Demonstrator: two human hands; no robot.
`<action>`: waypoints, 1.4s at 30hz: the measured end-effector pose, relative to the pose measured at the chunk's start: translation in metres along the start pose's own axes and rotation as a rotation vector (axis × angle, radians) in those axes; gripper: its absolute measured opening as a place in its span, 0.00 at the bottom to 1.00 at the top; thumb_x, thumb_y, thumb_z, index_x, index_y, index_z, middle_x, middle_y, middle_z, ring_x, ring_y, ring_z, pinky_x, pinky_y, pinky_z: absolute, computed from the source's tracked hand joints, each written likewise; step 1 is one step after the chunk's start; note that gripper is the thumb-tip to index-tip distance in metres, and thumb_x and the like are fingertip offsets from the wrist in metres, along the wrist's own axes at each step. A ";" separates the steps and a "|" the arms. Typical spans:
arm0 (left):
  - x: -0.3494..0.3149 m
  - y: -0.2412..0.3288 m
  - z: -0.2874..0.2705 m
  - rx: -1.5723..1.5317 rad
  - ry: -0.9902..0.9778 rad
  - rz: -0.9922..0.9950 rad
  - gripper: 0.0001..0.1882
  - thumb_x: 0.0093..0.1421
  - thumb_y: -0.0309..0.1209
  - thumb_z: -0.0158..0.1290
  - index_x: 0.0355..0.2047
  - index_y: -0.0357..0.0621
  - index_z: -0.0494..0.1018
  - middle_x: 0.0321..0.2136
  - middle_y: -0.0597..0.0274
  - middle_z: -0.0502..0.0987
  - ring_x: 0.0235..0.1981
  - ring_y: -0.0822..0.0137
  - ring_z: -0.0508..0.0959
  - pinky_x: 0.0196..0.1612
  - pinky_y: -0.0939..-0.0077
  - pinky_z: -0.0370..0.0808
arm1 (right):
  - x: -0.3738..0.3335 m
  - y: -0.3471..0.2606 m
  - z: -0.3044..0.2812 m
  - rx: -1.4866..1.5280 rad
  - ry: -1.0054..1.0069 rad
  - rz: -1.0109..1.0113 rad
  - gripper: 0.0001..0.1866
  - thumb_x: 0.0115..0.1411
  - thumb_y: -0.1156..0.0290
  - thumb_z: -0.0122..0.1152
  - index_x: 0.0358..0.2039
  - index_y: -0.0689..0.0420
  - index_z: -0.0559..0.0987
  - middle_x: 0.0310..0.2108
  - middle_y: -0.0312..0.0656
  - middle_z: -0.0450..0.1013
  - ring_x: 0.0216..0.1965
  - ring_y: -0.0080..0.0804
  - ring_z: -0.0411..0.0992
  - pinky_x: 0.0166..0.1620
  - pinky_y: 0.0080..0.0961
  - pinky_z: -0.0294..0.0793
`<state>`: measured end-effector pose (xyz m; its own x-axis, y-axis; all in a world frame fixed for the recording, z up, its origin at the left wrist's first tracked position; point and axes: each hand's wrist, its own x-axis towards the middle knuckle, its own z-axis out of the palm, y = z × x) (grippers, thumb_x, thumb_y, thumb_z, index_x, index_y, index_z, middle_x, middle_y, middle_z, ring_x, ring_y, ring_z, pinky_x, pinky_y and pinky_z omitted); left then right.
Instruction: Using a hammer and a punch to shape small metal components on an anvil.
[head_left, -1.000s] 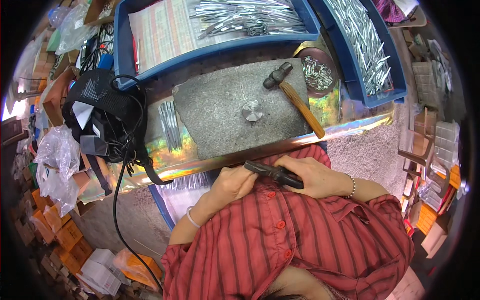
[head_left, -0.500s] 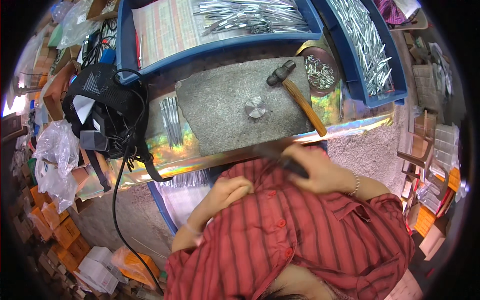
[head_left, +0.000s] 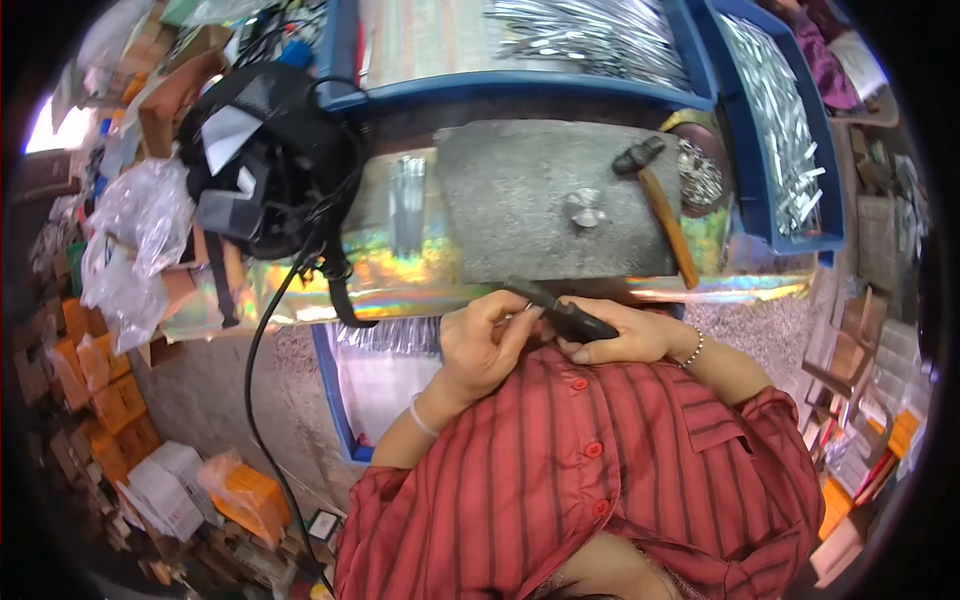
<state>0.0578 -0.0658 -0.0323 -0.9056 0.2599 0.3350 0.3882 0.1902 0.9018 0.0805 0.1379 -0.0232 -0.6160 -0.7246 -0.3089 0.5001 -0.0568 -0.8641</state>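
Dark tool [head_left: 580,322] ran ten-to-four o'clock between the hands.
We saw the right hand [head_left: 630,333] wrapped snugly round its four-o'clock end; the left hand [head_left: 478,347] curled by the ten-o'clock end, couldn't tell if gripping. Blue tray [head_left: 560,88] at twelve had metal strips [head_left: 600,40] in it.

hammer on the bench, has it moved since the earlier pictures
No: the hammer lies along the right side of the grey slab as before; the whole view has shifted.
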 end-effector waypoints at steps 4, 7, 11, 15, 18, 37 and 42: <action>-0.003 -0.010 -0.013 0.206 0.016 0.193 0.11 0.50 0.21 0.57 0.32 0.38 0.67 0.19 0.62 0.73 0.12 0.74 0.71 0.15 0.83 0.65 | 0.016 0.004 0.002 0.184 -0.133 0.126 0.25 0.55 0.63 0.58 0.49 0.60 0.62 0.34 0.35 0.64 0.35 0.20 0.62 0.41 0.20 0.64; -0.009 -0.011 -0.028 0.155 0.010 -0.001 0.09 0.51 0.21 0.55 0.31 0.38 0.68 0.19 0.61 0.72 0.14 0.74 0.71 0.16 0.81 0.66 | 0.037 -0.001 0.007 0.260 -0.229 0.093 0.29 0.55 0.60 0.57 0.52 0.60 0.59 0.39 0.39 0.65 0.39 0.23 0.64 0.45 0.22 0.64; -0.017 -0.013 -0.047 0.198 0.153 -0.027 0.07 0.53 0.22 0.53 0.31 0.38 0.67 0.19 0.64 0.70 0.15 0.75 0.69 0.19 0.83 0.66 | 0.060 -0.003 0.008 0.405 -0.308 0.088 0.33 0.57 0.58 0.54 0.57 0.62 0.54 0.43 0.42 0.65 0.42 0.27 0.65 0.47 0.24 0.64; -0.027 -0.032 -0.086 0.074 0.629 -0.344 0.03 0.59 0.25 0.48 0.29 0.40 0.66 0.19 0.73 0.63 0.18 0.81 0.62 0.20 0.88 0.60 | 0.069 0.003 0.006 0.221 -0.328 0.045 0.36 0.57 0.56 0.55 0.57 0.64 0.53 0.46 0.46 0.63 0.46 0.29 0.63 0.53 0.28 0.60; -0.029 -0.063 -0.152 0.326 0.754 -0.474 0.05 0.59 0.27 0.47 0.29 0.38 0.67 0.19 0.70 0.64 0.20 0.81 0.63 0.21 0.87 0.60 | 0.064 0.004 0.007 0.107 -0.298 0.043 0.33 0.59 0.58 0.52 0.57 0.64 0.53 0.45 0.42 0.63 0.45 0.25 0.63 0.52 0.24 0.60; 0.013 -0.116 -0.240 1.099 0.522 -0.501 0.10 0.53 0.31 0.52 0.30 0.36 0.74 0.23 0.50 0.76 0.21 0.63 0.75 0.27 0.70 0.70 | -0.025 -0.015 0.010 -0.146 0.209 0.054 0.32 0.57 0.61 0.56 0.55 0.64 0.55 0.38 0.41 0.64 0.38 0.25 0.65 0.45 0.23 0.66; 0.011 -0.083 -0.218 0.969 0.700 -0.359 0.09 0.58 0.30 0.50 0.33 0.37 0.74 0.26 0.50 0.77 0.24 0.60 0.77 0.30 0.69 0.72 | -0.076 -0.011 0.013 -0.107 0.445 0.092 0.33 0.54 0.60 0.58 0.55 0.63 0.57 0.36 0.39 0.65 0.35 0.24 0.64 0.41 0.21 0.65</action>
<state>-0.0219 -0.2851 -0.0439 -0.7673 -0.4539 0.4530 -0.2031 0.8420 0.4998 0.1298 0.1847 0.0154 -0.7848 -0.3570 -0.5065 0.5139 0.0817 -0.8539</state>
